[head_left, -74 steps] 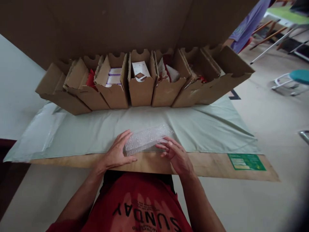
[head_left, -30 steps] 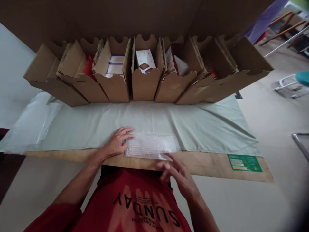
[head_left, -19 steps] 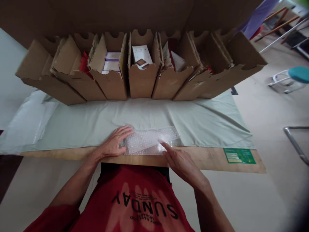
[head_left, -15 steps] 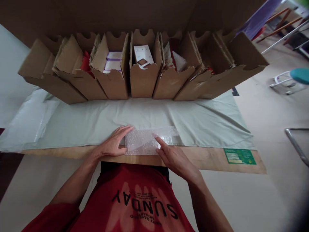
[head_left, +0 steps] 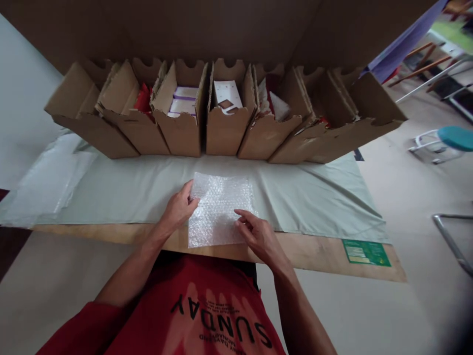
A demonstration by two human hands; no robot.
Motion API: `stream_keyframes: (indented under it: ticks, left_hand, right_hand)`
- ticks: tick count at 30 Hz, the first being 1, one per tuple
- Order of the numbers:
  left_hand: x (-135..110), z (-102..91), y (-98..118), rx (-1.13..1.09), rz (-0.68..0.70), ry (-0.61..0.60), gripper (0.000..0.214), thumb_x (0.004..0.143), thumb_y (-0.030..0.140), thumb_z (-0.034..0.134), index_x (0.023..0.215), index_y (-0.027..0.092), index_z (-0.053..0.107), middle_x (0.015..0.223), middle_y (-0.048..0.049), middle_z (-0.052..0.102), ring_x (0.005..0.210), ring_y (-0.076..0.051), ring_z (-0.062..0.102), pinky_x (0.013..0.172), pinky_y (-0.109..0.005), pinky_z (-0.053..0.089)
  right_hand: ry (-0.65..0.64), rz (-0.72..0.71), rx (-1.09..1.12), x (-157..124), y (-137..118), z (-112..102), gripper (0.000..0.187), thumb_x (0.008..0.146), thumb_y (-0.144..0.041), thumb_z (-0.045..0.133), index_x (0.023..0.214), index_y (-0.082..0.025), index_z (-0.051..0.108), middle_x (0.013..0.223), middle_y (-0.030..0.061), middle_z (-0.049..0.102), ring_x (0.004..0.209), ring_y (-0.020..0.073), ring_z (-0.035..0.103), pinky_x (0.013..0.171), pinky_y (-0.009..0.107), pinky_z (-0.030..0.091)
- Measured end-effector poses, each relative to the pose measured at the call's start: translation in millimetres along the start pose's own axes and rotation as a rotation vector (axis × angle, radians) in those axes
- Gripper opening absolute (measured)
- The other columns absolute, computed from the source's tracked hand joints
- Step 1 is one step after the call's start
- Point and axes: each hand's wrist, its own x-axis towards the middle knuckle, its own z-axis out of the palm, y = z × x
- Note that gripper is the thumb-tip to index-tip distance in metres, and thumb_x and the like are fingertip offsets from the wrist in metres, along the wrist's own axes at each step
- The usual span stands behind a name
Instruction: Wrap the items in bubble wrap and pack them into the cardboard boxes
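A clear bubble wrap sheet (head_left: 218,209) lies spread out at the front of the table, its near edge over the bare wooden strip. My left hand (head_left: 180,207) is at its left edge, thumb and fingers closed on the plastic. Over the lower right part of the wrap is my right hand (head_left: 258,235). Its index finger and thumb point left with a small gap between them, and the other fingers are curled.
Several open cardboard bins stand in a row behind, including one with white-and-purple boxes (head_left: 184,106) and one with a white box (head_left: 227,96). A stack of clear plastic wrap (head_left: 48,180) lies left. A green label (head_left: 365,252) marks the front right edge; a teal stool (head_left: 456,138) stands beyond.
The bubble wrap was a low, folded strip and is now opened out into a taller sheet. My left hand has moved up along its left edge. The view has shifted slightly.
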Motion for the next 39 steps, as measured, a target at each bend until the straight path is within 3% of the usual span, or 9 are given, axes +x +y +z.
stream_keyframes:
  ticks: [5,8,12,16,21,25,28,31,39]
  left_hand:
    - [-7.6,-28.6,-27.2,0.181,-0.040,0.204,0.075,0.083,0.031,0.066,0.152,0.015,0.041,0.106,-0.0108,0.071,0.093,-0.028,0.068,0.088,-0.044,0.055]
    - [-11.6,-25.5,-27.6,0.329,0.136,0.345,0.072,0.086,0.029,0.066,0.152,0.017,0.041,0.152,-0.0202,0.049,0.139,-0.039,0.048,0.113,-0.056,0.040]
    - [-17.8,4.5,-17.9,0.415,0.372,0.064,0.056,0.093,0.034,0.063,0.146,0.022,0.051,0.166,-0.0148,0.034,0.154,-0.037,0.027,0.122,-0.059,0.028]
    - [-26.8,20.2,-21.9,0.457,0.378,-0.051,0.054,0.097,0.039,0.059,0.148,0.023,0.051,0.164,-0.0152,0.038,0.155,-0.035,0.028,0.125,-0.060,0.022]
    - [-42.3,12.0,-39.0,0.447,0.363,-0.035,0.057,0.098,0.042,0.056,0.150,0.019,0.050,0.164,-0.0172,0.037,0.155,-0.038,0.027,0.125,-0.062,0.019]
    - [-46.2,11.4,-42.2,0.462,0.357,-0.020,0.057,0.099,0.044,0.054,0.152,0.023,0.048,0.165,-0.0147,0.036,0.155,-0.036,0.028,0.125,-0.063,0.019]
    - [-45.7,12.6,-41.5,0.473,0.361,-0.023,0.060,0.100,0.048,0.053,0.154,0.024,0.044,0.166,-0.0146,0.035,0.155,-0.037,0.026,0.125,-0.063,0.019]
    - [-45.6,12.0,-42.4,0.472,0.381,-0.029,0.063,0.100,0.053,0.050,0.156,0.024,0.042,0.166,-0.0152,0.033,0.156,-0.037,0.024,0.125,-0.063,0.018]
    - [-47.0,13.4,-50.7,0.490,0.437,0.045,0.059,0.103,0.053,0.043,0.153,0.021,0.046,0.164,-0.0149,0.038,0.156,-0.034,0.025,0.125,-0.059,0.020]
  right_hand:
    - [0.063,-0.231,-0.173,19.2,-22.3,21.2,0.036,0.096,-0.025,0.054,0.129,-0.022,0.067,0.131,0.0128,0.068,0.118,0.0297,0.062,0.100,0.047,0.051]
    - [-0.034,-0.309,-0.419,35.2,-28.5,40.9,0.038,0.089,-0.015,0.059,0.126,-0.015,0.068,0.143,0.0188,0.059,0.131,0.0368,0.053,0.102,0.054,0.049]
    - [-0.074,-0.361,-0.472,38.8,-18.6,48.5,0.036,0.089,-0.016,0.059,0.123,-0.020,0.070,0.140,0.0166,0.062,0.129,0.0360,0.055,0.099,0.055,0.050]
    - [0.054,-0.390,-0.357,52.5,-25.0,19.1,0.028,0.093,-0.023,0.056,0.117,-0.022,0.072,0.124,0.0147,0.071,0.115,0.0327,0.064,0.098,0.052,0.051]
    - [0.163,-0.408,-0.313,125.2,-97.3,-20.7,0.039,0.096,-0.028,0.052,0.134,-0.025,0.063,0.109,0.0087,0.074,0.084,0.0233,0.069,0.085,0.041,0.053]
    - [0.173,-0.348,-0.418,197.1,-156.9,-20.0,0.066,0.093,-0.024,0.055,0.157,-0.019,0.037,0.098,0.0074,0.077,0.086,0.0254,0.069,0.085,0.040,0.050]
    - [0.212,-0.249,-0.577,223.5,-176.4,-11.4,0.045,0.094,-0.024,0.054,0.139,-0.018,0.059,0.096,0.0106,0.077,0.091,0.0283,0.069,0.082,0.038,0.048]
    - [0.238,-0.263,-0.623,217.9,-175.5,-7.5,0.028,0.095,-0.024,0.051,0.112,-0.021,0.073,0.096,0.0094,0.077,0.089,0.0267,0.070,0.076,0.033,0.046]
    - [0.272,-0.487,-0.396,133.3,-139.4,-32.1,0.019,0.096,-0.026,0.053,0.096,-0.021,0.071,0.078,0.0030,0.075,0.067,0.0176,0.067,0.063,0.026,0.041]
